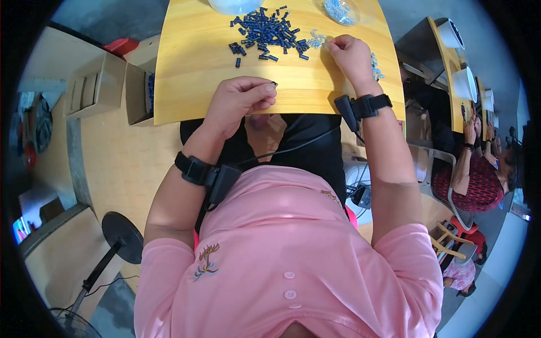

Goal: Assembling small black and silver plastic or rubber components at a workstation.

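A heap of small black plastic pieces [267, 31], short and block-shaped, is spread over the wooden table [197, 67]. Close to the table's near edge, my left hand [239, 104] pinches one small black piece [274, 84] between thumb and forefinger; most of it is hidden by the fingers. My right hand [352, 59] is beside a little group of shiny, pale metal-looking bits [316, 39], right of the black heap. Its thumb and forefinger are pressed together, and whatever they hold is too small to make out. More pale bits [376, 67] lie just right of that hand.
At the far edge stand a whitish tub [236, 5] and a clear round dish [341, 12] of small pale bits. An open cardboard box [137, 93] adjoins the table's left side. Cables run between my black wrist straps. People sit at other tables on the right.
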A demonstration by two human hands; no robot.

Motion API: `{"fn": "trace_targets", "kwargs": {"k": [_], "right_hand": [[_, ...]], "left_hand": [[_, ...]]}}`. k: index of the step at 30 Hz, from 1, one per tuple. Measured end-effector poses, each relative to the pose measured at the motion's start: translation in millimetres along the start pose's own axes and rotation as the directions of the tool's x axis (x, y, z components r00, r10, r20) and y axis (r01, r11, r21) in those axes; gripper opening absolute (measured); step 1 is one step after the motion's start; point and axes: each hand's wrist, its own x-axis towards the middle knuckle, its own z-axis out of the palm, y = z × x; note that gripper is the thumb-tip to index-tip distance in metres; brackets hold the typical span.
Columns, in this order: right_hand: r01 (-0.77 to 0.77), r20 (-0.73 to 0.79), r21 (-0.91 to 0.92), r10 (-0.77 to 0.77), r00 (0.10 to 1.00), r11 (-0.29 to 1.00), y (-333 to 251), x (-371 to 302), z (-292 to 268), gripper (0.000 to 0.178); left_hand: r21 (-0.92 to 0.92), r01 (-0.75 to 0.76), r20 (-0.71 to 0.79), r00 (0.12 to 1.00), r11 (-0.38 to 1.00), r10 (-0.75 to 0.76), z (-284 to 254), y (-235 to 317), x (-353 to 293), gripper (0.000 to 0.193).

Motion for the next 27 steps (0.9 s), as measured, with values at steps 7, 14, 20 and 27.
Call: {"fn": "trace_targets", "kwargs": {"k": [7,14,20,27], "right_hand": [[-0.004,0.036,-0.132,0.009,0.999,0.991,-7.8,8.2,12.6,0.018],[-0.010,0.072,-0.179,0.023,0.997,0.984,-10.1,-18.4,3.4,0.016],[0.078,0.025,-0.108,-0.076,0.997,0.991,-6.8,-40.8,-0.6,0.016],[0.067,0.067,-0.047,-0.064,0.996,0.997,-6.7,-46.2,-6.3,0.017]], "left_hand": [[-0.030,-0.026,0.036,0.999,0.999,0.027,-4.7,-4.7,1.7,0.024],[-0.012,-0.014,0.042,0.999,1.000,0.014,-6.1,-4.7,1.0,0.026],[-0.009,-0.043,0.036,0.998,0.999,0.043,-5.2,-5.9,1.8,0.026],[0.000,-0.059,0.033,0.998,0.998,0.059,-7.1,-9.3,0.5,0.027]]}}
